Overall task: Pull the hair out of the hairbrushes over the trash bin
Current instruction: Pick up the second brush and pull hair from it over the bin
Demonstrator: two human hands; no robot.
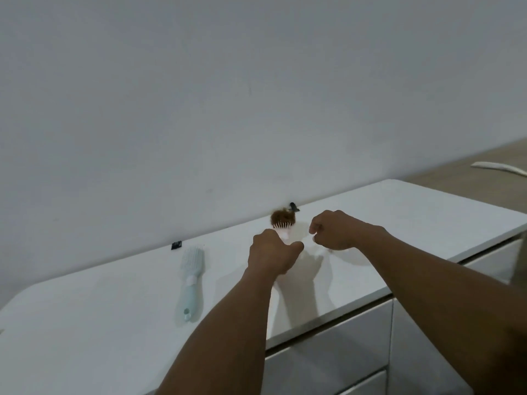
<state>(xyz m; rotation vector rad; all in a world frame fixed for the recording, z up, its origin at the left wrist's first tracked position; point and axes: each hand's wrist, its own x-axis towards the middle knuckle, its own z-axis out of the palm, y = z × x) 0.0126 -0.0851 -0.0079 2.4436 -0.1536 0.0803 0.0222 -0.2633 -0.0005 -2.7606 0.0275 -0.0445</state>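
Observation:
A pink-white hairbrush [282, 228] with a brown clump of hair [281, 216] on its bristles stands up near the wall. My left hand [271, 252] is curled just below its head and seems to grip the handle, which is hidden. My right hand [333, 230] hovers to the right of the brush, fingers curled. A pale blur shows at its fingertips, and I cannot tell what it is. A second, pale blue hairbrush [191, 277] lies flat on the white countertop [114, 323], left of my left arm, with no hair visible on it.
A small black clip [293, 207] sits by the wall behind the brush, and another small black object [176, 245] lies above the blue brush. White drawer fronts [342, 352] run below the counter's front edge. At the far right is a wooden surface [470, 163] with a white object [499, 168].

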